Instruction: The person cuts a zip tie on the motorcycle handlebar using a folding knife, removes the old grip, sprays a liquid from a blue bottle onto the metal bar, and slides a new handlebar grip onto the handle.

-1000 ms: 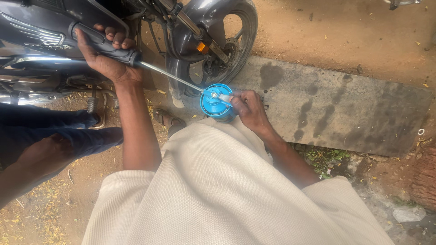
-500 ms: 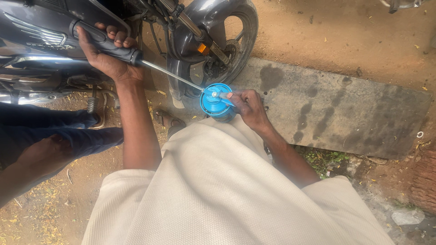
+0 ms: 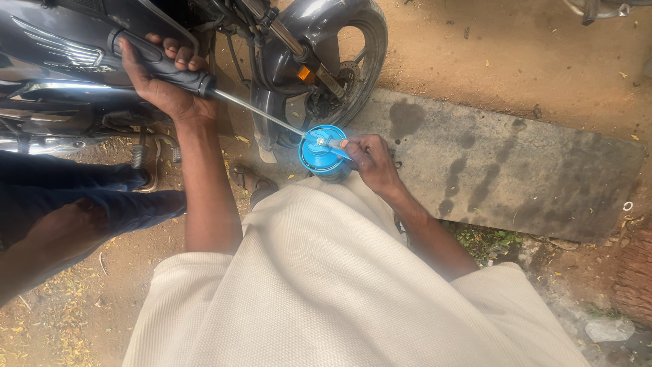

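My left hand (image 3: pixel 166 81) grips the black handle of a long screwdriver (image 3: pixel 159 62) in front of the motorcycle. Its thin metal shaft (image 3: pixel 258 112) slants down to the right, and the tip rests on the top of a small blue can (image 3: pixel 320 158). My right hand (image 3: pixel 372 162) holds that can from the right side, with the fingers over its lid by the screwdriver tip. The can is just beyond the cream cloth over my lap (image 3: pixel 326 285). The tip itself is partly hidden by my fingers.
A dark motorcycle (image 3: pixel 61 47) stands at the top left, its front wheel (image 3: pixel 343 64) just behind the can. A stained concrete slab (image 3: pixel 516 170) lies on the dirt to the right. Another person's leg in dark blue trousers (image 3: pixel 75 204) is at the left. A sandalled foot (image 3: pixel 252 185) rests near the can.
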